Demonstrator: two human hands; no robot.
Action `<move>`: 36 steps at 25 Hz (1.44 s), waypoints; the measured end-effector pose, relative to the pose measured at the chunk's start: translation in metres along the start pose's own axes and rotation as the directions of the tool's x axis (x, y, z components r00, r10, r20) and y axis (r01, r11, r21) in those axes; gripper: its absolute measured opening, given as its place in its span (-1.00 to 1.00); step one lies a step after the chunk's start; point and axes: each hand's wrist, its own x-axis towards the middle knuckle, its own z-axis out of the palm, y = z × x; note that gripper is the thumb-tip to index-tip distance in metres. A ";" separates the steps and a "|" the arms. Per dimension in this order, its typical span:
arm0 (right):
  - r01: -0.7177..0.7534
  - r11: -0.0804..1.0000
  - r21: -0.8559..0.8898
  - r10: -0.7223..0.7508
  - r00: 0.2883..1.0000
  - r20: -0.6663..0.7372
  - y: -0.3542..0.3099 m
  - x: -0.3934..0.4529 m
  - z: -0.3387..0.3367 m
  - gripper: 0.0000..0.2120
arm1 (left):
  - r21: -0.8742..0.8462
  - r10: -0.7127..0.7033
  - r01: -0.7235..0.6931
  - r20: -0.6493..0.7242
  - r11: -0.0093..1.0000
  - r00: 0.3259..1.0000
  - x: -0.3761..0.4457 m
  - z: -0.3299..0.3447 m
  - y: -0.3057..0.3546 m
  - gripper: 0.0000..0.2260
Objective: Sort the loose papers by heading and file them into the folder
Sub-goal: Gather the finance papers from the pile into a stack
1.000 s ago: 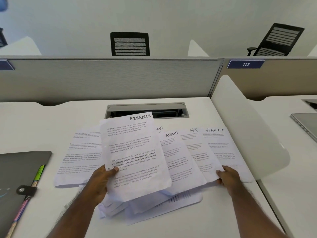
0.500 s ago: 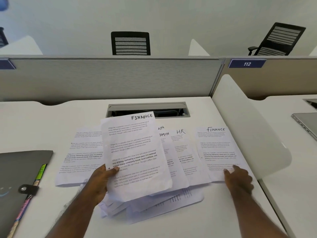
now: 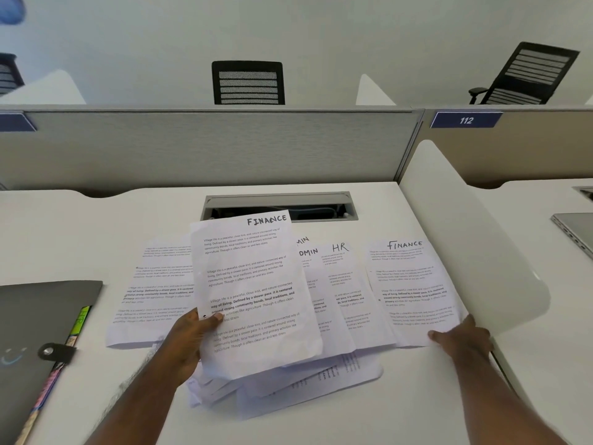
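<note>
My left hand grips the left edge of a white sheet headed FINANCE and holds it raised over the paper pile. My right hand presses on the near right corner of a second FINANCE sheet, which lies flat and apart on the right. Between them lie overlapping sheets headed ADMIN and HR. Another printed sheet lies to the left, its heading hidden. A dark grey folder with coloured tabs and a snap strap lies shut at the desk's left edge.
A white curved divider rises just right of the second FINANCE sheet. A cable hatch sits behind the papers, before the grey partition. A laptop lies on the neighbouring desk.
My right hand has slid the second FINANCE sheet rightward, out from under the HR sheet, so it now lies separate. My left hand has kept its FINANCE sheet raised.
</note>
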 end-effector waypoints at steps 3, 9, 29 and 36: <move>-0.002 0.994 0.106 0.002 1.000 0.000 0.003 0.007 0.004 -0.17 | -0.001 0.001 -0.001 0.005 1.000 1.000 -0.001 0.001 0.000 -0.75; -0.014 0.907 0.422 0.000 0.999 0.034 0.009 0.017 0.016 -0.63 | -0.008 -0.003 0.003 0.004 1.000 1.000 0.001 0.002 -0.004 -0.73; -0.191 0.008 0.982 -0.465 0.868 0.173 -0.095 -0.169 -0.008 -0.45 | -0.009 -0.058 0.059 0.066 0.998 0.996 0.015 0.020 -0.014 -0.77; -0.047 0.356 0.933 -0.414 0.888 0.202 -0.099 -0.229 0.051 -0.27 | -0.124 -0.075 0.088 0.106 0.988 0.992 0.015 0.024 -0.015 -0.73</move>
